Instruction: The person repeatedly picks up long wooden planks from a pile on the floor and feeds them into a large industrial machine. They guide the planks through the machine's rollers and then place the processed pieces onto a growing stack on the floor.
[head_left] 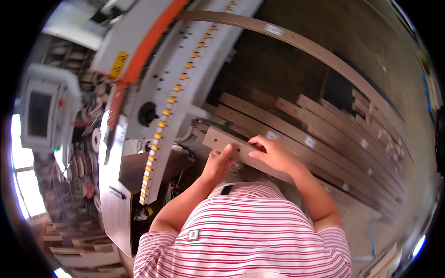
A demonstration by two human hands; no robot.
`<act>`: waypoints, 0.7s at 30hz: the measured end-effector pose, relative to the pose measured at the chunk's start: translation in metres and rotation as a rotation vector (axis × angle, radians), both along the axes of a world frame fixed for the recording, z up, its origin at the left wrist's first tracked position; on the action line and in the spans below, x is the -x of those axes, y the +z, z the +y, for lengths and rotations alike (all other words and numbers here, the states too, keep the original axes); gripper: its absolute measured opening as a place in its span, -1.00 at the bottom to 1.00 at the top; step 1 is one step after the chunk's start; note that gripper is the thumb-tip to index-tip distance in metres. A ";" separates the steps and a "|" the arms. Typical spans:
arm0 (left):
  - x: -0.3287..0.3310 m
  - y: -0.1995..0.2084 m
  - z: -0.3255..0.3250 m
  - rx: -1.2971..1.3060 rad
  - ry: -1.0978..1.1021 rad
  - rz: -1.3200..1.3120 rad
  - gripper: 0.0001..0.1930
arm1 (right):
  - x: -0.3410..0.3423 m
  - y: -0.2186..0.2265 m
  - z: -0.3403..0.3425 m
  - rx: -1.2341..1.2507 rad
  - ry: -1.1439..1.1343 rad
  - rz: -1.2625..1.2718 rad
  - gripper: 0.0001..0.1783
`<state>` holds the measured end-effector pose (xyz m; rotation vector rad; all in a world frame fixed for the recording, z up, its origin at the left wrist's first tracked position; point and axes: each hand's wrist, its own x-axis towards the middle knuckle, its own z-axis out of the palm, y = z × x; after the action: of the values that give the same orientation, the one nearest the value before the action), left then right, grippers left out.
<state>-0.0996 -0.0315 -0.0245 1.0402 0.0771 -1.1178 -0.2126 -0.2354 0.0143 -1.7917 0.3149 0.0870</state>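
A long brown board (220, 141) with drilled holes near its end lies slantwise in front of my body. My left hand (218, 165) grips its near edge close to that end, thumb on the flat face and fingers hidden beneath. Farther right along the board, my right hand (276, 156) rests with curled thumb and fingers on its upper side, closed about it. Part of the board's length passes under my right hand and forearm.
An edge-banding-type machine (169, 69) with a row of yellow rollers (172, 99) stands at left. Another long board (315, 42) reaches from it across the far side. Stacked brown boards (324, 134) fill the right. A control screen (39, 113) is far left, above a wooden cabinet (114, 215).
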 end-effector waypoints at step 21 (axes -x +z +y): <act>-0.332 -0.077 0.134 -0.643 0.936 -0.542 -0.49 | 0.155 -0.061 -0.012 0.711 0.032 0.382 -0.22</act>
<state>0.2327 0.1023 -0.1018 1.6006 0.4588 0.0826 -0.3674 -0.2477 -0.0464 -2.4855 0.6484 0.3807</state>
